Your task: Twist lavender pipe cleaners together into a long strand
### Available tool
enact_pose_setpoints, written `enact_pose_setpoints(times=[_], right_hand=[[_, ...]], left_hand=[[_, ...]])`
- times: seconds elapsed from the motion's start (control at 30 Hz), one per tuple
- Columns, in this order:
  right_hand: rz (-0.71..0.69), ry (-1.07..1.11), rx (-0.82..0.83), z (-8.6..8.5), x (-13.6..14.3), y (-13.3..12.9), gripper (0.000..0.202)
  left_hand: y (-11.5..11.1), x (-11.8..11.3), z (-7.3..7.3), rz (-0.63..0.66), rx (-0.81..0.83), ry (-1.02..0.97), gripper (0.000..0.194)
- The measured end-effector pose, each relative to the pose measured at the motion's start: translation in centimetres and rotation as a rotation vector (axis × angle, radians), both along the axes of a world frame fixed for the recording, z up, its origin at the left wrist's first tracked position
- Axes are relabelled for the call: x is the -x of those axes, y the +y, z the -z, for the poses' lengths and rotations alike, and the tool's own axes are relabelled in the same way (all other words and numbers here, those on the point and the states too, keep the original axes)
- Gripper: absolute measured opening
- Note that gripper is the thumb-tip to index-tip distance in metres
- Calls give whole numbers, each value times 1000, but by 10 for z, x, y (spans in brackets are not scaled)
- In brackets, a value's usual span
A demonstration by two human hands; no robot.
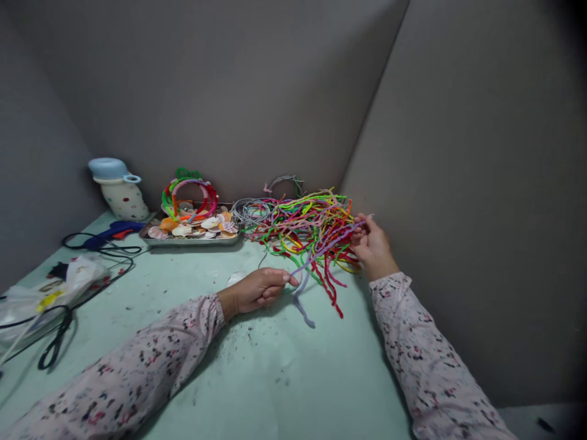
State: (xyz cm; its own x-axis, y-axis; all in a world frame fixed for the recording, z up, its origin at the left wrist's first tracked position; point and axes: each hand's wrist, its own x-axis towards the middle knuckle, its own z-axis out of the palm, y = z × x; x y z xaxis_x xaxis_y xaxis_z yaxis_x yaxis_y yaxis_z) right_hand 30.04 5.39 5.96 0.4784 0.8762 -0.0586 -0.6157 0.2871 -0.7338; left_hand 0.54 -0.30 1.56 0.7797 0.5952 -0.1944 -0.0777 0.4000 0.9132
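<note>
A light purple fuzzy strand (329, 245) stretches slantwise between my two hands. My left hand (261, 288) pinches its lower end near the middle of the table. At the upper right, my right hand (372, 245) has its fingers closed on the other end. Behind and under the strand lies a tangled pile of colourful fuzzy strands (293, 214), red, green, pink, yellow and orange. Another purple strand (301, 308) hangs or lies bent just right of my left hand; whether it joins the held one is unclear.
A metal tray of shells (197, 242) holds colourful wrapped rings (173, 198). Beside it lies coiled grey wire (252, 211). Farther left are a bottle (123, 195), a blue tool (112, 232), black cable (68, 318) and a plastic bag (82, 275). Grey walls border the green table (293, 379).
</note>
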Motion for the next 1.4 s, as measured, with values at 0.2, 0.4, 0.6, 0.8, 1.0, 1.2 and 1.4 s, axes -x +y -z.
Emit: enact_pose_setpoints(times=[0.2,0.4,0.6,0.8,1.0,1.2,1.4], right_hand=[[6,20,-34,-3,-11,-2,13],[26,18,-53,-5,-9,-2,14],[11,57,-25,-4,-5,-4,14],[12,21,-52,-3,-3,-2,15],[33,-6,-98,-1,-4,-1,16],[-4,51,11,-1,-3,-2,17],[-15,37,6,-1,-2,-2,19]], left_hand=[[-3,1,-3,88,14,55,28],[-6,2,-6,212,-12,110,31],[-7,5,-9,346,-31,161,26],[-9,6,-13,424,-32,198,26],[-11,10,-18,465,-43,218,29],[-6,11,-12,530,-31,195,27],[0,14,-6,592,-53,194,25]])
